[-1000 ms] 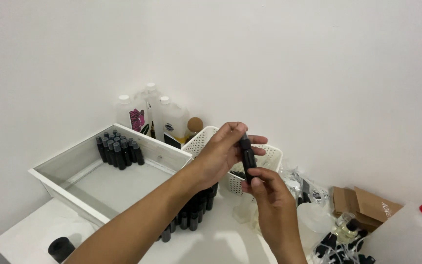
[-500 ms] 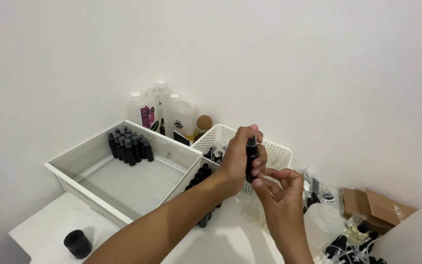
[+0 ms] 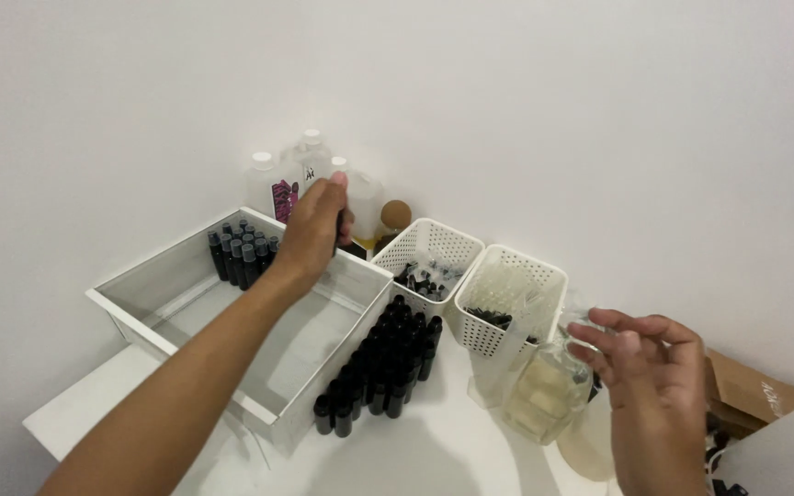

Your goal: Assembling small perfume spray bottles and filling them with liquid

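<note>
Bottle and bin first: the left hand (image 3: 316, 228) is stretched out over the far corner of the white bin (image 3: 140, 308), its fingers curled shut around a small black bottle (image 3: 338, 241). Only a sliver of the bottle shows past the palm; its long axis seems to run roughly up and down, but which end is uppermost cannot be told. Just beyond that hand, inside the bin's back corner, stands a cluster of upright black bottles (image 3: 243, 254).

The right hand (image 3: 651, 377) hovers loosely open, fingers spread and holding nothing, just beside a clear bottle of pale liquid (image 3: 544, 393).

On the tabletop (image 3: 434, 450) against the bin's near wall, more black bottles stand in rows (image 3: 380, 363), all upright. Two white perforated baskets (image 3: 470, 276) sit behind them, and tall white-capped bottles (image 3: 282, 179) stand by the wall.
</note>
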